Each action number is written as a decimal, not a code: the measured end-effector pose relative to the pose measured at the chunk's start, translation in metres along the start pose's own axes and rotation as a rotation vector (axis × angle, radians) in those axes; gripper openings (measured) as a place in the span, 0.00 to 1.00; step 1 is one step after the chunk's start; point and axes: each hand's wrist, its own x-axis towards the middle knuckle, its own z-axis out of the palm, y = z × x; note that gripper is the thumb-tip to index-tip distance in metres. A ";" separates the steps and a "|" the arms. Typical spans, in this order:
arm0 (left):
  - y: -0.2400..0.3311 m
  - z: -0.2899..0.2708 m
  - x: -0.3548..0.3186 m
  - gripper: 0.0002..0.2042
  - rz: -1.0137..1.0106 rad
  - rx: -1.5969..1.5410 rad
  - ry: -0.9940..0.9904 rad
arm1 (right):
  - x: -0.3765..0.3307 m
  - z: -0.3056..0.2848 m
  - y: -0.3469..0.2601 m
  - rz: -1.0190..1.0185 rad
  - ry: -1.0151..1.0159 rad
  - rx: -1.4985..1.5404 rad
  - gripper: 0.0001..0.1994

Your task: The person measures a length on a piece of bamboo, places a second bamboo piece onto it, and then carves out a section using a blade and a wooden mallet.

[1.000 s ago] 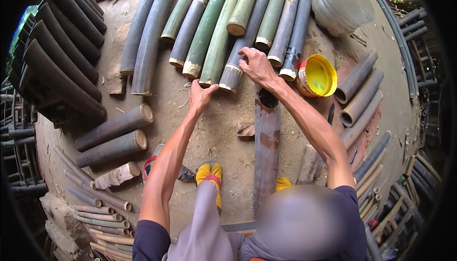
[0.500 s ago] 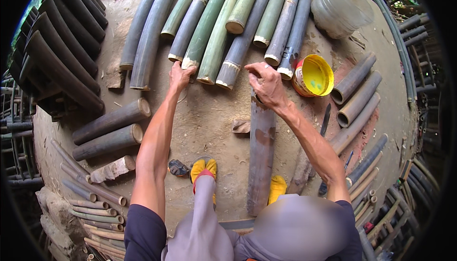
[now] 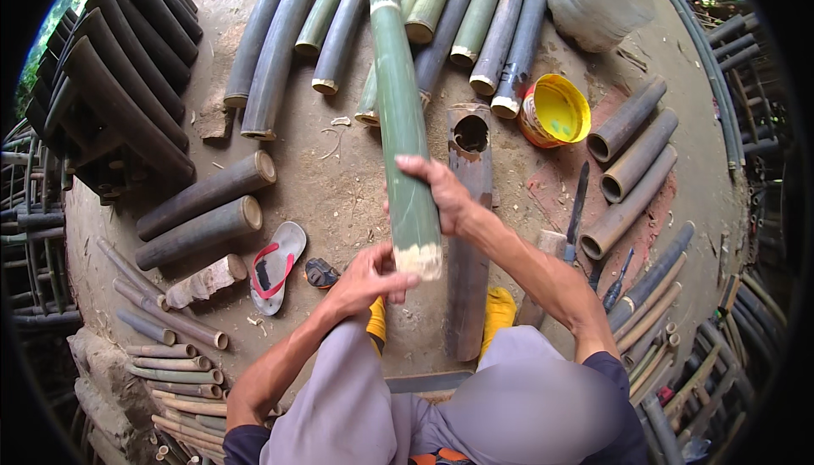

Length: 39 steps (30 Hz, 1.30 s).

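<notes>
A thick green bamboo tube (image 3: 398,117) is raised in front of me, slanting away from my lap. My right hand (image 3: 439,192) wraps round it below its middle, thumb on top. Its pale, scraped near end sits against my left hand (image 3: 373,280), whose fingers curl under it, partly hidden, with the thumb out along the end. Just to the right, a dark bamboo tube (image 3: 468,295) lies lengthwise between my feet, a round hole cut near its far end.
Several more bamboo tubes (image 3: 284,66) lie side by side at the far side. A yellow bucket (image 3: 543,130) stands right of them. A knife (image 3: 579,202), a board (image 3: 538,287) and short dark tubes (image 3: 632,202) lie on the right. A flip-flop (image 3: 278,268) and two tubes (image 3: 208,232) are on the left.
The green tube has left the far row and come up toward me. My left hand drew back with its near end; my right hand moved from the holed tube onto the green one.
</notes>
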 end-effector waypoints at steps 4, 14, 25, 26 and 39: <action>-0.014 -0.023 -0.023 0.14 0.042 0.150 0.084 | -0.057 -0.009 0.006 -0.025 0.015 -0.127 0.32; 0.073 0.030 0.065 0.41 1.054 1.354 0.416 | -0.223 -0.048 -0.050 0.122 -0.159 0.154 0.33; 0.249 0.096 0.049 0.22 1.159 0.762 0.185 | -0.179 -0.053 0.005 -0.657 0.164 -1.004 0.49; 0.264 0.091 0.044 0.22 0.864 0.542 0.142 | -0.167 -0.048 0.019 -0.695 0.107 -1.117 0.52; 0.155 0.011 0.118 0.40 0.324 -0.005 0.320 | -0.169 -0.036 0.086 -0.440 0.190 -0.766 0.42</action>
